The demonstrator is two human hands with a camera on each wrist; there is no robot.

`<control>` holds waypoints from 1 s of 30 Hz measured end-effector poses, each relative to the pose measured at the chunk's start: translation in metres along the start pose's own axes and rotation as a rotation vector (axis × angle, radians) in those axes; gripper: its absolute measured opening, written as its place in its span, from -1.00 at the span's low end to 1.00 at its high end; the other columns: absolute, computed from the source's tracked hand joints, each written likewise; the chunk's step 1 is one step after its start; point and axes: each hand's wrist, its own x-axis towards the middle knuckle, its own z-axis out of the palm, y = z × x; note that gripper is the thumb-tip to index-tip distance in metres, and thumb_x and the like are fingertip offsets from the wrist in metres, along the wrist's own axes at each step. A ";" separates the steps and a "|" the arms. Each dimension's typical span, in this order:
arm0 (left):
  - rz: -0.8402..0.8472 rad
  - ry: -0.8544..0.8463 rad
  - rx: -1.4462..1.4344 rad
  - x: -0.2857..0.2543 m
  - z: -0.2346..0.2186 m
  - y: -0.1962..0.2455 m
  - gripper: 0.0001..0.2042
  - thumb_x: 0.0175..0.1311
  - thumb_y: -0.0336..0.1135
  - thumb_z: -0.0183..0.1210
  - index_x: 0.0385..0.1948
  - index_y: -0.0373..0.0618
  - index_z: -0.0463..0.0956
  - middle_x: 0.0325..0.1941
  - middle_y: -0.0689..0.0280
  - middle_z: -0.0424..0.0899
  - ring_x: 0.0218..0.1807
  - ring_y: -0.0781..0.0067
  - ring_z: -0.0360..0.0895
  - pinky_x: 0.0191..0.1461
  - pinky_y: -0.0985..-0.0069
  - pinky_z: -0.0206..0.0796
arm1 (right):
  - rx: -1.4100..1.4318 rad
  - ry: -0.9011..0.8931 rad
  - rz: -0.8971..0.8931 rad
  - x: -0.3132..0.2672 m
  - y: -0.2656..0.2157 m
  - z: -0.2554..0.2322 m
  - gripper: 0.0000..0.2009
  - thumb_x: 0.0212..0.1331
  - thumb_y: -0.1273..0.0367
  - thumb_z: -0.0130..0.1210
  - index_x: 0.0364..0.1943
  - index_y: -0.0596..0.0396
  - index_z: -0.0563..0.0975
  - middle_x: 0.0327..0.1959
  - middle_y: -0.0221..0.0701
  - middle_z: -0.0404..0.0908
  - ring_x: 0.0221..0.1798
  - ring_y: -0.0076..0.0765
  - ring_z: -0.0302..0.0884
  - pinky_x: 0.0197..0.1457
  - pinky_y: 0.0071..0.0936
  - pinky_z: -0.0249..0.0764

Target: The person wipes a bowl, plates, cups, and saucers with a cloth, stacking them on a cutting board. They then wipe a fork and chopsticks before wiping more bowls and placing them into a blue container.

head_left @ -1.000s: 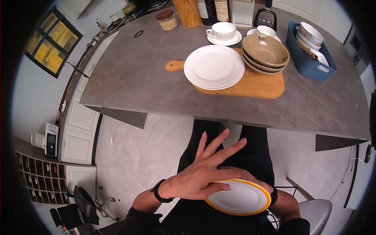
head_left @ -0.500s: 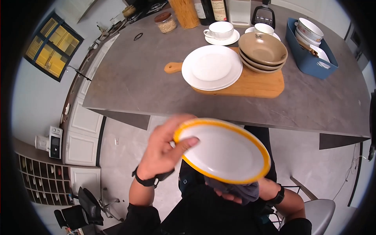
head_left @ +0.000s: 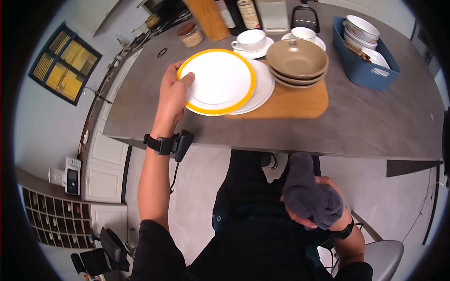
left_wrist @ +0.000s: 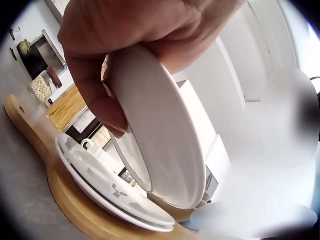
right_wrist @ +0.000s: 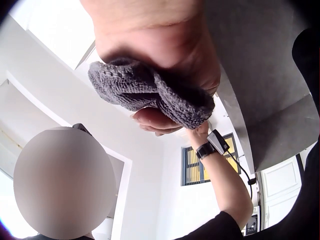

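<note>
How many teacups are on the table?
2. One white cup sits on a saucer in front of the bottles. The other cup is behind the brown bowls. Another might be hiding in the blue basket.

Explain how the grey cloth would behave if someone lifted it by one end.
The cloth would likely hang floppy, since it bunches into soft folds in the right hand. It is probably light, being only crumpled fabric, and not very slippery, because its surface looks rough and looped.
</note>
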 end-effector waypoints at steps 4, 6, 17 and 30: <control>-0.102 -0.069 -0.021 0.014 0.020 -0.006 -0.60 0.42 -0.48 0.08 0.24 -0.42 0.34 0.07 -0.01 0.64 -0.01 0.32 0.68 0.07 0.47 0.52 | -0.101 -0.030 -0.028 -0.006 -0.004 0.009 -0.36 0.47 -0.01 -0.19 0.04 0.48 0.49 -0.23 0.15 0.67 -0.53 -0.22 0.62 -0.64 -0.51 0.48; -0.126 -0.085 -0.019 0.015 0.029 -0.005 -0.59 0.42 -0.48 0.08 0.25 -0.43 0.33 0.08 -0.03 0.64 -0.02 0.31 0.69 0.07 0.46 0.53 | -0.105 -0.032 -0.041 -0.009 -0.007 0.010 -0.36 0.47 -0.01 -0.18 0.05 0.48 0.49 -0.23 0.15 0.67 -0.53 -0.23 0.62 -0.64 -0.51 0.48; -0.010 -0.016 0.263 0.023 0.031 -0.036 -0.66 0.44 -0.41 0.13 0.15 -0.45 0.49 -0.02 0.11 0.71 -0.08 0.44 0.68 0.03 0.53 0.50 | -0.129 0.005 -0.059 -0.004 -0.012 0.008 -0.36 0.49 0.01 -0.19 0.08 0.49 0.50 -0.22 0.12 0.70 -0.50 -0.25 0.66 -0.61 -0.53 0.51; -0.038 -0.099 0.303 0.023 0.034 -0.037 -0.62 0.39 -0.40 0.19 0.16 -0.45 0.52 -0.02 0.07 0.72 -0.06 0.38 0.67 0.09 0.48 0.47 | -0.174 -0.033 -0.126 -0.002 -0.012 0.007 -0.37 0.47 0.02 -0.16 0.07 0.51 0.49 -0.22 0.17 0.68 -0.47 -0.16 0.66 -0.58 -0.47 0.54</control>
